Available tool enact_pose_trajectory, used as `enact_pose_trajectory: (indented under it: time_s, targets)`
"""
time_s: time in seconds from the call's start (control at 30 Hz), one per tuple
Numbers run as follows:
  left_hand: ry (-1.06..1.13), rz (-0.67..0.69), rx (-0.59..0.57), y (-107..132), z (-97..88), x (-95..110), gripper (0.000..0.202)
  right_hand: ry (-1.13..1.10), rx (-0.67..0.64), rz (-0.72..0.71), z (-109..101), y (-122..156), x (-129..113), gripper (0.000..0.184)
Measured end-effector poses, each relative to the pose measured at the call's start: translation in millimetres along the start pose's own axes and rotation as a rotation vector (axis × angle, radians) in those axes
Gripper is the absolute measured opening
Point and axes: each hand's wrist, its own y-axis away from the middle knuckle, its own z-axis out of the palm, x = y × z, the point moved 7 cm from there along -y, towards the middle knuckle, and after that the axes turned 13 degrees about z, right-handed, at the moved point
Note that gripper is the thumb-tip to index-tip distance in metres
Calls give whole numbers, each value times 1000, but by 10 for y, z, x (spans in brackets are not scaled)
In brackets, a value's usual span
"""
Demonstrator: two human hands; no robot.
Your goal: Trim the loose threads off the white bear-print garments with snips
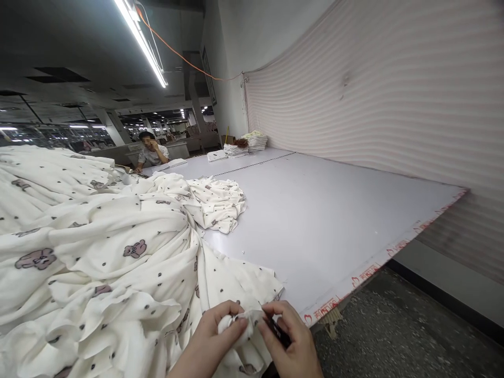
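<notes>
My left hand [216, 336] pinches a bunched edge of white fabric [136, 249] between thumb and fingers. The fabric is soft, printed with brown bears and dark dots, and is heaped over the left of the table. Close beside it, my right hand [291, 338] is closed around black thread snips [279, 332]. Most of the snips is hidden in the palm, and a thin dark tip shows near the fabric edge. The fingertips of my right hand are right at the bunched cloth; whether they also grip it I cannot tell.
The pale table [315, 210] has a red-printed tape edge [362, 275] on the right. Stacks of folded white cloth [255, 142] stand at its far end. A person [151, 152] sits at the far left side. A striped sheet [374, 94] hangs along the right wall.
</notes>
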Motion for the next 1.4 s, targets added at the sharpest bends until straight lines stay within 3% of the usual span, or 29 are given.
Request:
enact_pose_trajectory:
  time_s: [0.13, 0.27, 0.37, 0.5, 0.63, 0.83, 0.93, 1.03, 1.07, 1.13, 1.23, 1.27, 1.33, 1.4]
  targets:
    - [-4, 84, 5, -9, 36, 24, 22, 60, -42, -109, 124, 54, -116, 10]
    - [-73, 73, 34, 9, 15, 30, 27, 58, -51, -2, 241, 19, -61, 22]
    - [-8, 61, -2, -4, 24, 39, 27, 6, -58, 93, 281, -14, -7, 30]
    - [115, 10, 55, -38, -24, -14, 29, -118, -85, 156, 215, -23, 65, 30]
    - [204, -41, 69, -47, -21, -63, 32, -102, -139, 171, 138, -13, 135, 33]
    - [75, -25, 69, -36, -44, -96, 28, -107, -181, 221, 202, -50, 165, 35]
    - [68, -35, 54, -28, 33, -151, 28, -193, -193, 294, 290, -43, 224, 41]
    - [74, 55, 27, -46, 80, -79, 28, -340, -187, 354, 327, -43, 300, 42]
    - [59, 92, 63, -53, 2, -33, 28, -375, -162, 358, 298, -55, 327, 41]
    - [94, 112, 235, -52, -363, 41, 26, -370, -79, 352, 173, -92, 403, 40]
    - [482, 9, 566, 1, -1194, 22, 18, -219, 31, 336, -68, -141, 565, 33]
    - [609, -8, 678, 28, -1471, 10, 27, -141, 45, 329, -123, -151, 622, 29]
    - [721, 43, 638, -16, -1801, 77, 48, 49, 66, 301, -182, -164, 712, 24]
    - [689, 63, 556, -71, -1842, 117, 54, 260, 91, 241, -174, -187, 734, 29]
